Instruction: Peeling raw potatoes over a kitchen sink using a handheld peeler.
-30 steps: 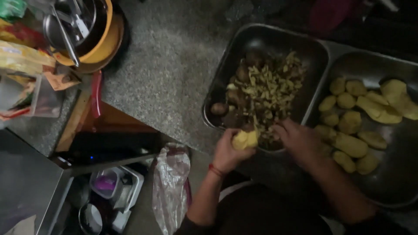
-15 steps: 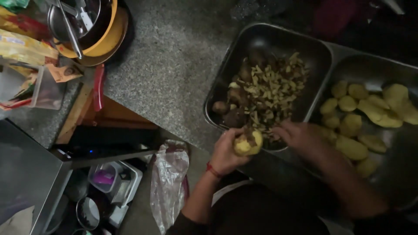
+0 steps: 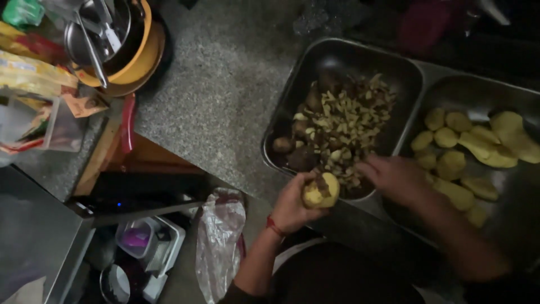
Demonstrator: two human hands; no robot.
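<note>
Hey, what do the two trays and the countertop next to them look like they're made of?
Left tray and right tray: most likely stainless steel, judging by the dull grey sheen, thin rolled rims and rounded corners. Countertop: seemingly polished granite or a similar speckled stone, grey with fine dark and light flecks, though a laminate imitation cannot be ruled out in this dim light.

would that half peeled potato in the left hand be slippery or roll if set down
Probably slick: much of the potato shows bare, peeled yellow flesh, likely moist. Its rounded shape suggests it could roll on the flat counter. The left hand cups it from below, which suits a firm, solid thing.
</note>
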